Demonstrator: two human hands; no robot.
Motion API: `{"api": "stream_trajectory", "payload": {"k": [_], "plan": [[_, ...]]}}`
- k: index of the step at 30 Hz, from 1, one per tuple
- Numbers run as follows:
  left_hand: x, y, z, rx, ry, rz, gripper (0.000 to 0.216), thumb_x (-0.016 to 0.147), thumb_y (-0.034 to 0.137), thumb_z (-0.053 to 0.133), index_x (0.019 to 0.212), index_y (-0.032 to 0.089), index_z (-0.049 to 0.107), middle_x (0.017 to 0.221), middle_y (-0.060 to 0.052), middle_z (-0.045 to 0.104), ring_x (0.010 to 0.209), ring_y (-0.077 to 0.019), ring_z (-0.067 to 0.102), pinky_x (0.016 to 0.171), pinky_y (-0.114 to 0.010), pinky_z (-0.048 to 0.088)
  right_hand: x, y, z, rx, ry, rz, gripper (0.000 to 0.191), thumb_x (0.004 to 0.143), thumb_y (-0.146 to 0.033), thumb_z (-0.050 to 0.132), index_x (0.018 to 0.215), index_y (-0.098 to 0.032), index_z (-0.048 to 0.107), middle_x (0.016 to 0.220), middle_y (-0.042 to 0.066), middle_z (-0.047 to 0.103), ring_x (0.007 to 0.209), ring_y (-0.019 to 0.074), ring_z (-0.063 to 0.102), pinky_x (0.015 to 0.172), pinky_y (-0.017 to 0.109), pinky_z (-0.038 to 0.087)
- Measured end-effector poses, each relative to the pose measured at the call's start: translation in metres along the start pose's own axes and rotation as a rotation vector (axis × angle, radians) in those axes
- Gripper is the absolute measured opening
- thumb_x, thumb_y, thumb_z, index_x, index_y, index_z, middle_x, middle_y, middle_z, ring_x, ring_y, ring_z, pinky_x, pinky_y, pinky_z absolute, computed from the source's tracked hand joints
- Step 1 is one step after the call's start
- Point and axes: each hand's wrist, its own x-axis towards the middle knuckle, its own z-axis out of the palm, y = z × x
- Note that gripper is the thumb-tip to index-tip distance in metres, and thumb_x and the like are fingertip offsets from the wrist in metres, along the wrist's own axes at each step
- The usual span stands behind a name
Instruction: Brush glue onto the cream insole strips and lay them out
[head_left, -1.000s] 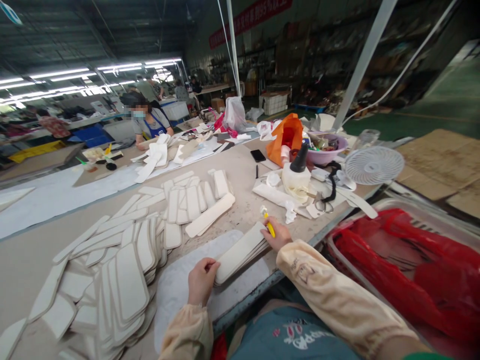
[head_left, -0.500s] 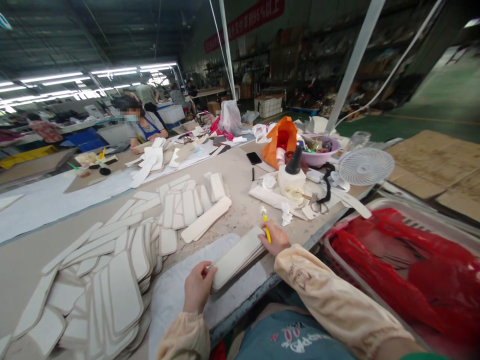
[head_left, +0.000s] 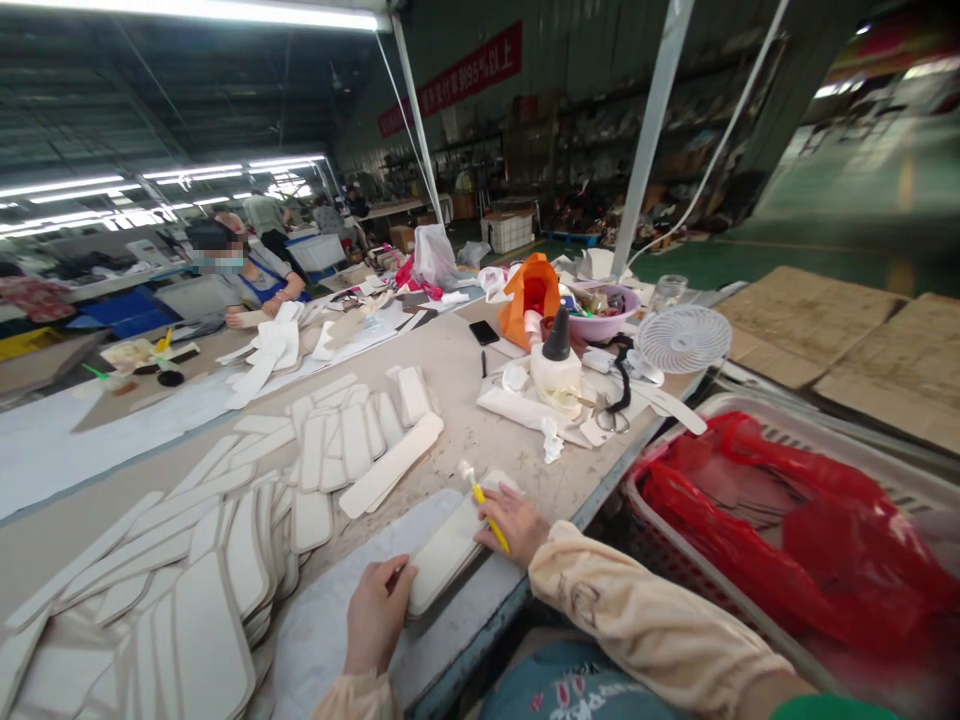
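White panel stack near table edge

White fan, probably a phone

Two hands and one yellow-handled tool are showing by the worktop's near edge; one fan, one basin and one orange bag are standing toward its far right corner.

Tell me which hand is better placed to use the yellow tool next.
Probably the right hand: it holds the yellow tool by the stacked strips, while the left hand touches their near end.
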Motion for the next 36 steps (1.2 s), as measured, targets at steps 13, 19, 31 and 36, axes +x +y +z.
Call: {"api": "stream_trajectory", "payload": {"k": [13,19,31,36], "plan": [[0.0,0.004,-0.001,-0.07,0.039,-0.007,0.034,0.078,0.046,0.05,0.088,0.02,0.069,0.085,-0.005,0.06,0.073,-0.0203,0.059,0.073,-0.035,0.048,0.005,0.041,-0.007,0.069,0.223,0.536,0.018,0.079,-0.034,0.058,0.093,-0.026,0.05,0.078,0.001,0.064,0.074,0.0233,0.065,0.068,0.036,0.051],[-0.001,0.005,0.003,-0.083,0.088,0.031,0.031,0.078,0.044,0.05,0.084,0.019,0.067,0.088,-0.006,0.059,0.074,-0.0205,0.058,0.074,-0.037,0.049,0.008,0.034,-0.013,0.158,0.276,0.483,0.017,0.078,-0.029,0.056,0.093,-0.026,0.048,0.1,0.004,0.066,0.093,0.0241,0.064,0.081,0.039,0.049],[-0.014,0.019,-0.023,-0.263,0.046,0.081,0.039,0.076,0.046,0.057,0.104,0.019,0.065,0.105,-0.009,0.068,0.1,-0.0258,0.062,0.09,-0.042,0.048,0.06,-0.032,-0.079,0.798,0.37,0.348,0.039,0.074,-0.039,0.068,0.089,-0.028,0.034,0.115,0.003,0.064,0.06,0.0122,0.05,0.06,0.029,0.047],[-0.013,0.049,-0.042,-0.455,-0.002,0.174,0.059,0.077,0.042,0.061,0.131,0.02,0.05,0.141,-0.01,0.048,0.132,-0.027,0.04,0.112,-0.045,0.029,0.084,-0.059,-0.123,1.034,0.233,0.226,0.042,0.072,-0.032,0.073,0.088,-0.029,0.034,0.114,-0.001,0.064,0.056,0.009,0.046,0.055,0.025,0.04]]}}
